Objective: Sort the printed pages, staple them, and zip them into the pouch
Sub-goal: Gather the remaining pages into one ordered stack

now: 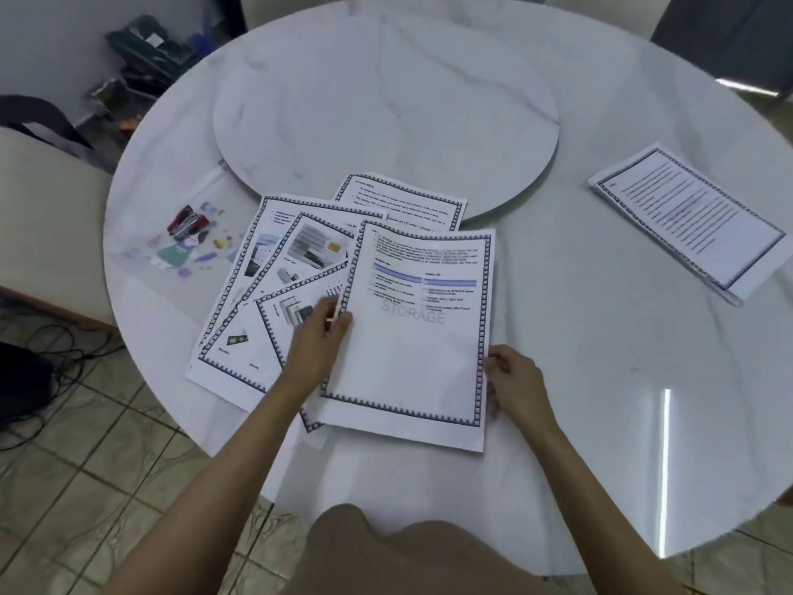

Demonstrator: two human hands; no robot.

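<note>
1. From where I stand, the top page (pixel 420 350) is a single sheet of printer paper. I judge it very light, thin and floppy, so it will bend if it is lifted by one corner only.
2. It should slide easily on the glossy table (pixel 600 380) and over the sheets below, so I think a light pinch at two opposite edges is the good way to take it.
3. The left hand (pixel 317 341) holds its left edge near the middle, with the fingers curled narrowly on the paper. The right hand (pixel 515 380) pinches the right edge lower down, the thumb on top.
4. This page lies near the edge of the table closest to the person, partly over the loose pages (pixel 257 268), which are fanned out to its left and behind it.
5. It is white with a dark patterned border, some lines of text, blue bars, and a pale grey word "STORAGE" across the middle. The lower half is blank.
6. The loose pages have the same border, and some carry small pictures.
7. A separate stack (pixel 686 221) of pages lies near the right edge of the table, well apart.
8. The red stapler (pixel 187 221) rests on the clear pouch (pixel 171 255) with colourful prints, near the left edge.
</note>
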